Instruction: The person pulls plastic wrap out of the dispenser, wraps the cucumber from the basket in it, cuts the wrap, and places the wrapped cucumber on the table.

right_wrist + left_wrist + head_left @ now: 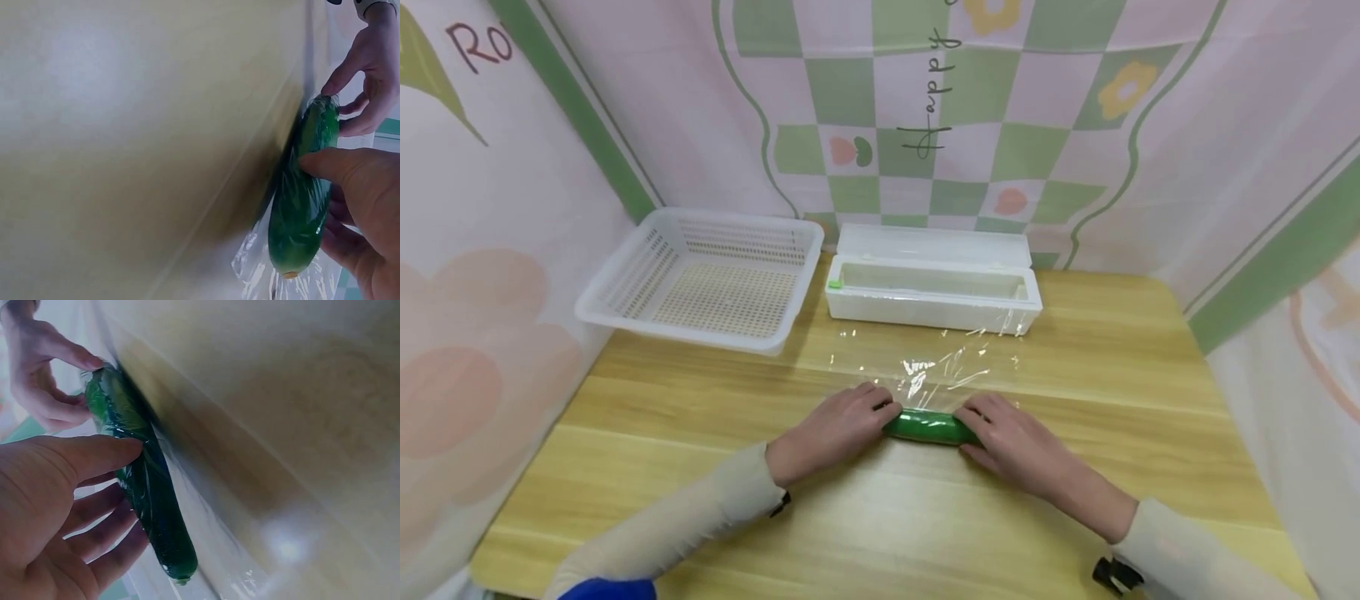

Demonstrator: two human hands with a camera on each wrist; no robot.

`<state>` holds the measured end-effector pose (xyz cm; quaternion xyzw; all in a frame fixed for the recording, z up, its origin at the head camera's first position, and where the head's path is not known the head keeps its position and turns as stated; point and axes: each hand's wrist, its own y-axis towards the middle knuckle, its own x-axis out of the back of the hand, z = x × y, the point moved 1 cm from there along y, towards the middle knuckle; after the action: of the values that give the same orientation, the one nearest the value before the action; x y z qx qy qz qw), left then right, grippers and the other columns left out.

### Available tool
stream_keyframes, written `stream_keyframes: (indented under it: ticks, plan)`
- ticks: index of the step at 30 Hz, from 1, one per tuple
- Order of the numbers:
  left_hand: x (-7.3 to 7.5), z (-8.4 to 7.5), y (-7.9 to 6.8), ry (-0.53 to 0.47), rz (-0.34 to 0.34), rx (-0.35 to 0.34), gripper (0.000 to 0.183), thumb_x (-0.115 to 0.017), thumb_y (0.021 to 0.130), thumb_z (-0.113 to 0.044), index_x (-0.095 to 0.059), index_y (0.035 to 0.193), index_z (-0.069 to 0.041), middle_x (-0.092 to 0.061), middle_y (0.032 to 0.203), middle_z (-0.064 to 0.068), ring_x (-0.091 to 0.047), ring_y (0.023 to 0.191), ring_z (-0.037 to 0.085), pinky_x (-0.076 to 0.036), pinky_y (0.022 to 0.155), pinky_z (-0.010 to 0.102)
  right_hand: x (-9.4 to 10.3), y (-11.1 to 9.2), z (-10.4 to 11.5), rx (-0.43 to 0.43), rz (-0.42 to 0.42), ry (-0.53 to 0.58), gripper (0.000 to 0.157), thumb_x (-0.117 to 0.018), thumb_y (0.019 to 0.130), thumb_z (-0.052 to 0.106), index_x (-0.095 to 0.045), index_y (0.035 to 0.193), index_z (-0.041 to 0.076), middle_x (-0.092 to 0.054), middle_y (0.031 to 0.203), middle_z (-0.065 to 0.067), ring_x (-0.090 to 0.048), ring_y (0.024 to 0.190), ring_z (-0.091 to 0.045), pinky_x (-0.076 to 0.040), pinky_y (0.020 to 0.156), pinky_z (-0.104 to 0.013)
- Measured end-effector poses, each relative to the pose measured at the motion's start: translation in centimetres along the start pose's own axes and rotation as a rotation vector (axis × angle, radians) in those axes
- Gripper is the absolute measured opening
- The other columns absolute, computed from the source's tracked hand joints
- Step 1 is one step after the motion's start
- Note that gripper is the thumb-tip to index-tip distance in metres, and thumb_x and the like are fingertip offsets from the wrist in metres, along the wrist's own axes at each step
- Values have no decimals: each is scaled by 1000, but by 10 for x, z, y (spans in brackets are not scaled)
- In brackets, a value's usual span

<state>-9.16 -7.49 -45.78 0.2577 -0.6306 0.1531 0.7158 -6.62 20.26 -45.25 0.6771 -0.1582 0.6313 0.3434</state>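
A green cucumber [929, 426] lies crosswise on the table, with clear plastic wrap [917, 375] around it. My left hand [842, 423] grips its left part, thumb on the near side and fingers over the far side, as the left wrist view shows. Toward the other end, my right hand [1018, 442] holds it the same way. In the right wrist view the wrapped cucumber [303, 194] has its tip poking past the hand, film clinging to its skin. The film stretches from the cucumber back to a white wrap dispenser box [932, 312].
The dispenser's lid [934, 246] stands raised at the table's back, a small green piece [835, 285] on its left end. Left of it sits a white perforated basket [700, 337]. Patterned curtains [925, 108] hang behind and beside the wooden table [1112, 350].
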Motion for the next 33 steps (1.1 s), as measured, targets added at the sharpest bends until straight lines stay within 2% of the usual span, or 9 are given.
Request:
stream_keyframes:
  ticks: [4,10,17,24,27,31,33]
  plan:
    - [3,2,3,-68,21,28,28,-74,96,-8,-71,124,-9,-74,118,6,-70,107,20,-63,92,30,1,5,-3,-30,58,12,48,-90,84,23,-71,122,0,-69,120,-14,-68,109,-27,-64,91,-41]
    - [4,9,8,-228,85,87,33,-76,92,-7,-70,125,-8,-73,117,8,-70,105,22,-63,91,34,3,13,-12,-48,118,70,46,-88,84,24,-71,120,0,-69,120,-15,-68,107,-27,-65,89,-41]
    - [1,20,19,-407,180,150,33,-77,92,-8,-69,124,-9,-74,120,5,-69,108,19,-60,98,34,8,21,-27,-147,273,238,43,-84,87,22,-71,124,3,-68,120,-12,-66,106,-23,-64,89,-42]
    - [4,37,28,-621,310,197,25,-78,94,-10,-71,118,-10,-74,109,0,-66,100,13,-58,97,31,7,29,-47,-160,377,422,43,-79,94,27,-72,131,7,-70,116,-3,-61,96,-11,-58,82,-33]
    - [3,45,34,-676,375,209,26,-78,94,-12,-71,119,-9,-74,110,0,-65,100,12,-58,96,31,6,31,-55,-161,404,478,43,-77,96,28,-71,132,6,-71,114,-1,-60,91,-9,-55,78,-28]
    - [3,52,40,-719,450,221,28,-76,96,-13,-70,123,-9,-73,113,2,-66,104,14,-58,99,32,4,31,-61,-172,429,533,44,-76,97,27,-69,133,3,-74,121,-6,-69,101,-17,-62,88,-34]
    - [4,54,42,-730,466,226,29,-76,96,-12,-71,125,-8,-74,116,4,-67,108,17,-57,102,35,3,32,-62,-181,438,562,42,-76,98,27,-68,132,3,-75,123,-8,-71,108,-20,-63,94,-40]
